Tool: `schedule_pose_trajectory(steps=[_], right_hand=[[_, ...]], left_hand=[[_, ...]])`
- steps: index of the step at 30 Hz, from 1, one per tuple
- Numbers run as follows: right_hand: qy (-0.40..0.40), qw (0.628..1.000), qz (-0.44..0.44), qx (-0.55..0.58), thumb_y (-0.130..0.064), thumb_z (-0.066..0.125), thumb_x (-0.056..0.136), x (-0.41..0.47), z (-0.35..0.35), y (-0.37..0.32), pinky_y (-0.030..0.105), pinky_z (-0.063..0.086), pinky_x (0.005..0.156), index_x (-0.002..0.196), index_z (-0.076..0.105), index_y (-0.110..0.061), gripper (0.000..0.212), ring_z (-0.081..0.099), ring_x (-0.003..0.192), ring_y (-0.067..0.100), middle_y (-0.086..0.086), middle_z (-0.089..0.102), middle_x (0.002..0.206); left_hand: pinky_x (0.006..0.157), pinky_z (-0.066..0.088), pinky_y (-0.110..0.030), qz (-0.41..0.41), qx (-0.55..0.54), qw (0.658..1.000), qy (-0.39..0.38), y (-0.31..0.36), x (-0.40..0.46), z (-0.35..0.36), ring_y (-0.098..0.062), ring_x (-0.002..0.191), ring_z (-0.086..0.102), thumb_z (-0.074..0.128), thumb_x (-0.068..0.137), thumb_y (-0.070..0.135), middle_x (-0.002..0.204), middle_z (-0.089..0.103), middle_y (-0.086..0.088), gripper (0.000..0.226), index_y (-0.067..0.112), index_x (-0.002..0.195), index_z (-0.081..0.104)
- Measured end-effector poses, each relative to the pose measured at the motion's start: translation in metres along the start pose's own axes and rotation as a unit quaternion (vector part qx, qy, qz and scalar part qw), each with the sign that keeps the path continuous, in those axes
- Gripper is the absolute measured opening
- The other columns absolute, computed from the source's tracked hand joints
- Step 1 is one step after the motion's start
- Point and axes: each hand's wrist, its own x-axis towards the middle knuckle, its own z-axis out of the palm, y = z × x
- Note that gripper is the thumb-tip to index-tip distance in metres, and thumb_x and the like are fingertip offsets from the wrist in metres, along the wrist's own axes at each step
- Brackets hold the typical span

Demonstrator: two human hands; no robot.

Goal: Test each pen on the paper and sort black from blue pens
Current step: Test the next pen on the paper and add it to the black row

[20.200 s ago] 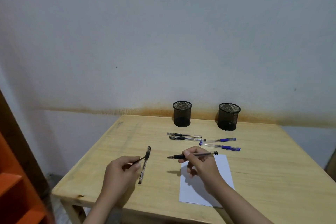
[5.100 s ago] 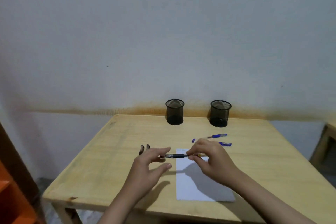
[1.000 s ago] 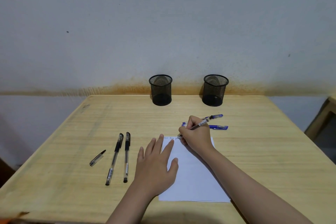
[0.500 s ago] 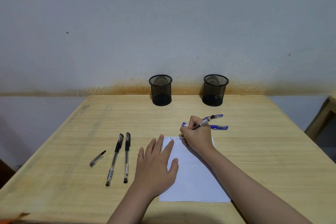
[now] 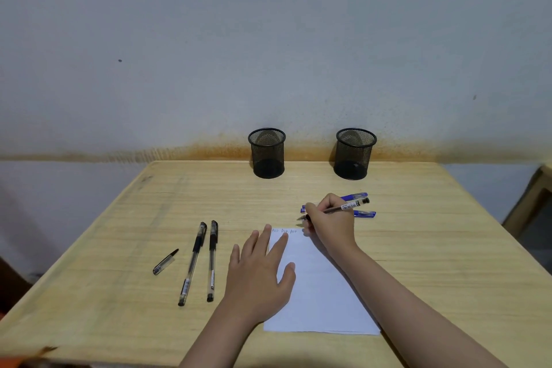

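Pen [image 5: 343, 208], slim clear plastic, is pinched in the right hand [image 5: 330, 225] just beyond the smooth white paper [image 5: 322, 293]; the left hand [image 5: 258, 275] presses flat, fingers straight, on its left edge.

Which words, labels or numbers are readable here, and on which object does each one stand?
Paper: three short handwritten marks along its top edge, too small to read.
Pen in the right hand: white label with print, too small to read.
Two black pens: small barrel labels, unreadable.
Nothing here can be quoted.
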Motion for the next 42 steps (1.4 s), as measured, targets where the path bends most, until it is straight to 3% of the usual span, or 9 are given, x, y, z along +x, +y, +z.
schedule_pose_trajectory(steps=[7,11,14,17,20,25,29,32,42], right_hand=[[-0.044,0.998,0.006,0.036,-0.025,0.074,0.081,-0.008,-0.001,-0.01,0.027,0.049,0.042,0.068,0.051,-0.005,0.033,0.054,0.039,0.022,0.013,0.055,0.049],[-0.081,0.996,0.003,0.028,-0.026,0.075,0.08,-0.01,-0.004,-0.016,0.029,0.05,0.044,0.071,0.053,-0.006,0.031,0.053,0.041,0.022,0.014,0.054,0.053],[-0.078,0.997,-0.017,-0.013,-0.023,0.073,0.082,-0.013,-0.003,-0.024,0.026,0.05,0.04,0.075,0.055,-0.001,0.029,0.053,0.039,0.013,0.014,0.057,0.056],[-0.09,0.994,-0.037,-0.043,-0.02,0.074,0.081,-0.017,-0.001,-0.033,0.019,0.047,0.041,0.08,0.063,0.002,0.025,0.053,0.042,0.006,0.011,0.063,0.063],[-0.134,0.989,-0.038,-0.058,-0.018,0.073,0.081,-0.028,0.0,-0.043,0.021,0.049,0.047,0.08,0.069,-0.008,0.012,0.057,0.052,0.009,0.008,0.069,0.071],[-0.199,0.976,-0.063,-0.054,-0.014,0.068,0.085,-0.055,-0.001,-0.059,0.025,0.049,0.045,0.077,0.072,-0.013,0.009,0.055,0.048,0.01,0.01,0.072,0.074],[-0.222,0.973,-0.064,-0.02,-0.011,0.07,0.084,-0.076,-0.003,-0.069,0.026,0.047,0.043,0.081,0.066,-0.001,0.011,0.053,0.045,0.013,0.008,0.072,0.069],[-0.24,0.968,-0.073,-0.003,-0.009,0.07,0.083,-0.09,-0.005,-0.076,0.025,0.045,0.042,0.078,0.067,-0.002,0.009,0.052,0.044,0.014,0.004,0.067,0.06],[-0.256,0.961,-0.101,0.017,-0.009,0.073,0.08,-0.12,-0.017,-0.098,0.026,0.043,0.043,0.077,0.069,-0.007,0.005,0.051,0.043,0.011,0.003,0.067,0.06]], left_hand=[[0.116,-0.004,-0.042,-0.016,-0.053,0.994,0.096,-0.006,-0.012,-0.02,-0.012,0.143,0.014,0.041,0.09,0.048,0.154,0.023,0.007,0.054,0.029,0.14,0.033],[0.115,0.016,-0.05,-0.094,-0.097,0.971,0.199,-0.043,-0.029,-0.04,-0.017,0.13,0.041,0.048,0.084,0.042,0.139,0.049,0.004,0.046,0.023,0.126,0.054],[0.102,0.035,-0.049,-0.18,-0.099,0.946,0.251,-0.078,-0.043,-0.056,-0.025,0.119,0.05,0.06,0.085,0.028,0.128,0.057,-0.002,0.037,0.019,0.121,0.059],[0.092,0.043,-0.046,-0.221,-0.103,0.934,0.26,-0.107,-0.053,-0.065,-0.028,0.113,0.05,0.062,0.084,0.027,0.124,0.058,-0.005,0.038,0.019,0.122,0.059],[0.088,0.043,-0.044,-0.232,-0.088,0.942,0.227,-0.121,-0.054,-0.065,-0.027,0.111,0.05,0.063,0.084,0.034,0.119,0.06,-0.004,0.039,0.021,0.12,0.061],[0.08,0.041,-0.04,-0.242,-0.072,0.94,0.228,-0.125,-0.048,-0.067,-0.024,0.101,0.054,0.065,0.083,0.034,0.104,0.064,0.0,0.019,0.023,0.096,0.072],[0.071,0.047,-0.029,-0.192,-0.216,0.925,0.247,-0.118,-0.051,-0.075,-0.015,0.086,0.064,0.072,0.079,0.023,0.089,0.07,0.004,0.014,0.017,0.092,0.074],[0.066,0.048,-0.017,-0.128,-0.34,0.902,0.233,-0.096,-0.058,-0.085,-0.005,0.079,0.066,0.073,0.077,0.011,0.084,0.072,0.009,0.015,0.021,0.089,0.075],[0.067,0.046,-0.013,0.022,-0.42,0.881,0.215,-0.034,-0.07,-0.104,-0.008,0.076,0.064,0.076,0.072,0.002,0.084,0.07,0.005,0.026,0.027,0.079,0.076]])
